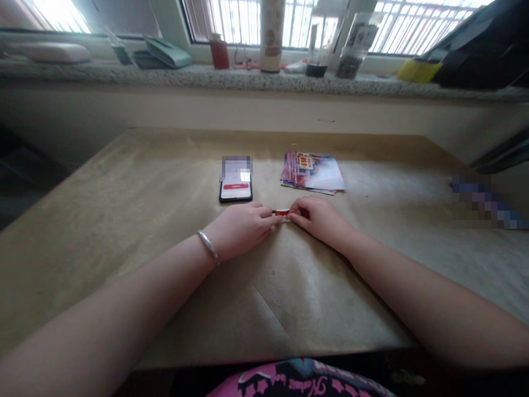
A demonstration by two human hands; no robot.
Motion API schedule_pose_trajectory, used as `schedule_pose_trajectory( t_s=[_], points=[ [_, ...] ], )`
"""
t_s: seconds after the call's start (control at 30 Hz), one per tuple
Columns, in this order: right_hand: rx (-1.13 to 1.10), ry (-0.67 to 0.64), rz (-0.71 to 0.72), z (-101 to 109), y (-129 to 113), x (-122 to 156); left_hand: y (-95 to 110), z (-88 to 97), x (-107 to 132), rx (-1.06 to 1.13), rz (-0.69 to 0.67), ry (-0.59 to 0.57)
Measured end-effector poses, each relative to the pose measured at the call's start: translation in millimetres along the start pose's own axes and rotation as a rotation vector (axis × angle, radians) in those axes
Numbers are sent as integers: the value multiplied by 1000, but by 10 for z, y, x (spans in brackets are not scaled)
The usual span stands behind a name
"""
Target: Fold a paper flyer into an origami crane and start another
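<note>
A small folded strip of paper [282, 212], red and white with a dark end, lies on the table between my hands. My left hand [247, 227], with a silver bangle at the wrist, holds its near left part down with the fingers pressed together. On the right end, the thumb and forefinger of my right hand [318, 216] pinch the paper. My fingertips cover much of the strip, so its full shape is hidden.
Beyond my left hand lies a lit phone [236, 190]. A stack of printed flyers [318, 172] sits behind my right hand. The table [165, 165] meets a wall below a stone windowsill [243, 80], which bears a red bottle [219, 52] and other containers.
</note>
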State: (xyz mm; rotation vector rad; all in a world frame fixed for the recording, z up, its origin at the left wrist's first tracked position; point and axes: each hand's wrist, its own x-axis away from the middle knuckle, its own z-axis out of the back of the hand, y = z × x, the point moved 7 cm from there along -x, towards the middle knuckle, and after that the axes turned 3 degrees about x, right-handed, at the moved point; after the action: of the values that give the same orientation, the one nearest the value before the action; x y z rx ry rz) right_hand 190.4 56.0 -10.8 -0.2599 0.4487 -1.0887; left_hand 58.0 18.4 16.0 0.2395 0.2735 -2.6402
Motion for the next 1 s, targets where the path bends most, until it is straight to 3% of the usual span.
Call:
schedule_pose_trajectory(
  t_s=[0.1, 0.4, 0.7, 1.0],
  points=[
    [15, 26, 25, 27, -9, 5, 23, -26, -3, -55, -15, -4],
    [199, 45, 310, 140, -226, 97, 38, -30, -10, -58, 27, -23],
    [268, 54, 239, 140, -267, 99, -10, -15, 4, 34, 108, -5],
    [184, 18, 177, 99, -196, 98, -17, -9, 5, 56, 87, -7]
  ],
)
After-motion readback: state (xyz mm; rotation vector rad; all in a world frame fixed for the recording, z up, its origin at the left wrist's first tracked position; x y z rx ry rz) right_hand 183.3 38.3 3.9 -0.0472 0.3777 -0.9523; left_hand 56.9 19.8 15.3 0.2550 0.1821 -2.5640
